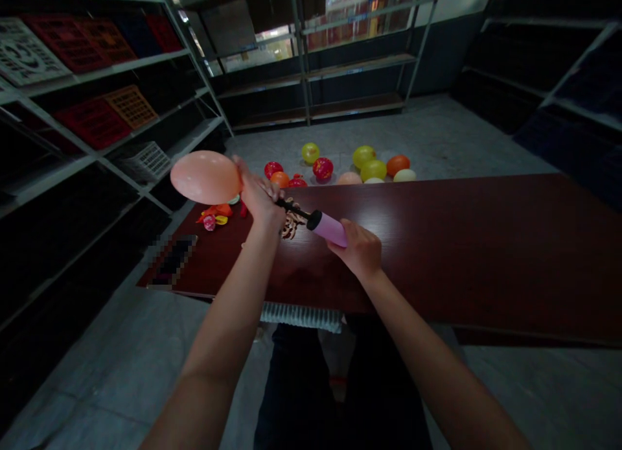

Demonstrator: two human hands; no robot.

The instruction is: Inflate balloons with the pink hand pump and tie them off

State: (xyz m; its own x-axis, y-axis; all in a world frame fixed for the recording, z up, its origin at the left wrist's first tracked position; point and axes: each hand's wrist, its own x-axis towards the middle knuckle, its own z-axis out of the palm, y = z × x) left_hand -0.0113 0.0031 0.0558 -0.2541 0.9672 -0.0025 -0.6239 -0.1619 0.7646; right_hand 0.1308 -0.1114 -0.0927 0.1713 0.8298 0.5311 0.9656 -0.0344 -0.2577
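Peach-coloured, oval inflated balloon (204, 177) is at your left hand (260, 194), raised over the far left part of the dark red-brown, glossy tabletop (461, 242). Nearest you, your dark-trousered legs (296, 385) show below the near edge. Your right hand (359, 248) wraps around a lilac, cylindrical hand pump (332, 229) with a black end cap; its slim black rod (295, 209) runs to your left hand. Your left fingers curl around the rod's far end beside the balloon; you cannot tell whether it enters the neck. Left on the tabletop lies a dark, rectangular, pixelated object (177, 259); farther in are a loose beige heap (291, 224) and limp orange, pink and yellow pieces (218, 211). Beyond, yellow, red and orange round balloons (364, 156) rest on the grey floor (437, 132), before grey metal shelving (359, 69).
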